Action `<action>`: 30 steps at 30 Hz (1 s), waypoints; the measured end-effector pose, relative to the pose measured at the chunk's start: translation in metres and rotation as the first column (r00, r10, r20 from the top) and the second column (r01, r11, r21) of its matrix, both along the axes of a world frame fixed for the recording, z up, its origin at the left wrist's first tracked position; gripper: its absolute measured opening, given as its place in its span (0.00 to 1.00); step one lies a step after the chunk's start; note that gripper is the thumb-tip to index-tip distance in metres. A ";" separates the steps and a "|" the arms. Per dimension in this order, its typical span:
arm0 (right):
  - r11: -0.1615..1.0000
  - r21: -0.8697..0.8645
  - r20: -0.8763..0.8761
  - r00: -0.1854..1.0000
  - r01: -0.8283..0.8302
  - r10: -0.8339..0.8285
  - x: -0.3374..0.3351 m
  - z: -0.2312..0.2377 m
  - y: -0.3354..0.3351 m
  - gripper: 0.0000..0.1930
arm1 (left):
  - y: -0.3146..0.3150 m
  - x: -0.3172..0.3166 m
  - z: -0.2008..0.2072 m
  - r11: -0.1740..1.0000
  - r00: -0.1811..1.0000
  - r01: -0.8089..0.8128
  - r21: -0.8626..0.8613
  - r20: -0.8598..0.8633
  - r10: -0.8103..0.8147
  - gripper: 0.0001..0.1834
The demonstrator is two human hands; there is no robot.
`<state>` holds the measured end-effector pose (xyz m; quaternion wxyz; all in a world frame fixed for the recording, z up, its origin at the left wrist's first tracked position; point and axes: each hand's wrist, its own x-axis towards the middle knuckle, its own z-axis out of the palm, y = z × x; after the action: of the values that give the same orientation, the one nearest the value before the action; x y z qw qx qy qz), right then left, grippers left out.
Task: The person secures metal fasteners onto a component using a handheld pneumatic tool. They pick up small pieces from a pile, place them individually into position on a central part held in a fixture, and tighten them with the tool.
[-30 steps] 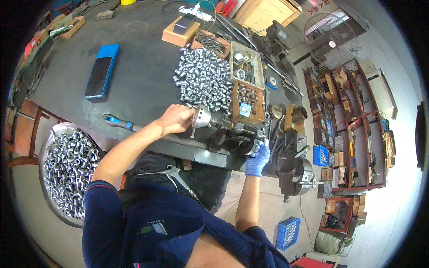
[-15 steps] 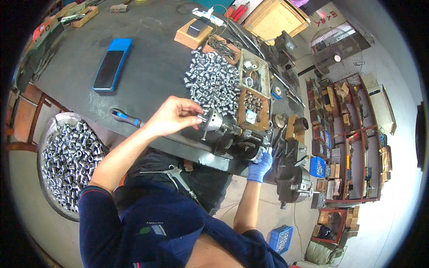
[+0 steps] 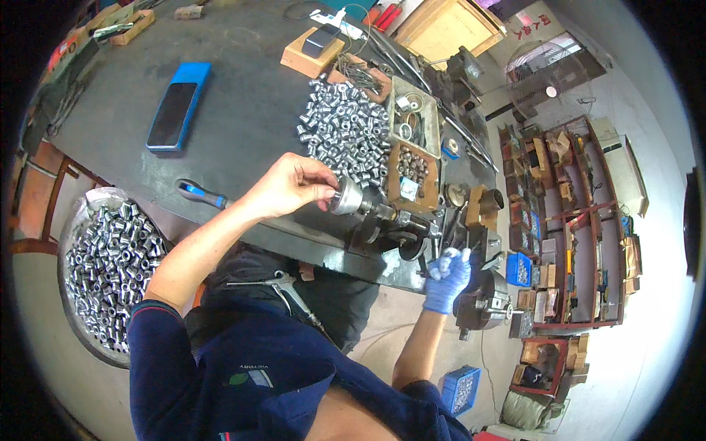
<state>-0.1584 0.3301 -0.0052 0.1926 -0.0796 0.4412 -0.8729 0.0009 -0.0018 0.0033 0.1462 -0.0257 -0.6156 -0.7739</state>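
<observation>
My bare left hand point(image 3: 298, 185) is closed, thumb and fingers pinched at the front face of a round metal chuck point(image 3: 347, 197). The small piece between the fingertips is mostly hidden. The chuck sits on a horizontal spindle point(image 3: 397, 217) with a dark wheel point(image 3: 412, 246) at its right end, at the bench's front edge. My right hand point(image 3: 447, 281), in a blue glove with white at the fingertips, is to the right of the wheel with fingers curled; what they hold, if anything, cannot be made out. Behind the chuck lies a heap of short metal fittings point(image 3: 342, 132).
A wooden box of small parts point(image 3: 412, 176) and a tray of rings point(image 3: 415, 110) stand behind the spindle. A blue-cased phone point(image 3: 176, 110) and a screwdriver handle point(image 3: 195, 191) lie left. A round basin of fittings point(image 3: 81, 294) stands lower left; an air gun point(image 3: 294, 294) lies near my lap.
My right hand has moved right and slightly nearer, away from the wheel. The pin that stuck out below the chuck no longer shows. My left hand stays at the chuck face.
</observation>
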 end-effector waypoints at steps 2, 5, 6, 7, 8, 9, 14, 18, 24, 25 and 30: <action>0.994 -0.033 -0.051 0.993 -0.105 0.103 -0.017 0.011 0.002 0.22 | 0.002 -0.001 0.007 1.000 1.000 -0.017 -0.026 0.025 0.017 0.06; 0.992 -0.089 -0.133 0.988 -0.087 0.075 -0.029 0.027 -0.012 0.22 | 0.004 0.001 0.010 0.997 0.996 -0.003 0.078 0.088 -0.004 0.09; 0.993 -0.090 -0.134 0.989 -0.073 0.060 -0.030 0.027 -0.014 0.22 | 0.005 0.002 0.009 0.998 0.995 0.000 0.068 0.102 -0.007 0.09; 0.994 -0.088 -0.140 0.989 -0.061 0.048 -0.032 0.028 -0.015 0.22 | 0.006 0.004 0.008 0.998 0.994 0.001 0.060 0.111 -0.007 0.10; 0.992 -0.113 -0.115 0.993 -0.047 0.034 -0.031 0.027 -0.015 0.21 | 0.007 0.004 0.007 0.999 0.993 0.002 0.052 0.120 -0.008 0.11; 0.990 -0.138 -0.090 0.996 -0.033 0.020 -0.028 0.025 -0.013 0.21 | 0.008 0.004 0.007 0.998 0.993 -0.011 0.057 0.119 0.004 0.11; 0.994 -0.091 -0.119 0.992 -0.058 0.046 -0.019 0.028 -0.013 0.19 | 0.019 0.009 0.007 0.990 0.978 -0.135 0.048 0.165 0.125 0.11; 0.992 -0.090 -0.113 0.990 -0.089 0.079 -0.030 0.027 -0.013 0.19 | 0.026 0.006 0.004 0.977 0.960 -0.211 0.036 0.194 0.200 0.10; 0.992 -0.120 -0.116 0.993 -0.044 0.030 -0.017 0.029 -0.013 0.19 | 0.033 0.001 -0.001 0.955 0.952 -0.291 0.062 0.116 0.283 0.10; 0.992 -0.101 -0.107 0.992 -0.072 0.061 -0.017 0.026 -0.008 0.19 | 0.032 0.002 0.001 0.960 0.954 -0.274 0.059 0.141 0.264 0.10; 0.986 -0.090 -0.066 0.988 -0.143 0.137 -0.026 0.020 -0.004 0.21 | 0.028 0.005 0.003 0.977 0.965 -0.206 0.058 0.180 0.192 0.09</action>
<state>-0.1843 0.3262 0.0144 0.2362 -0.1453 0.3985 -0.8743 0.0058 0.0260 0.0066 0.1699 0.1094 -0.5954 -0.7776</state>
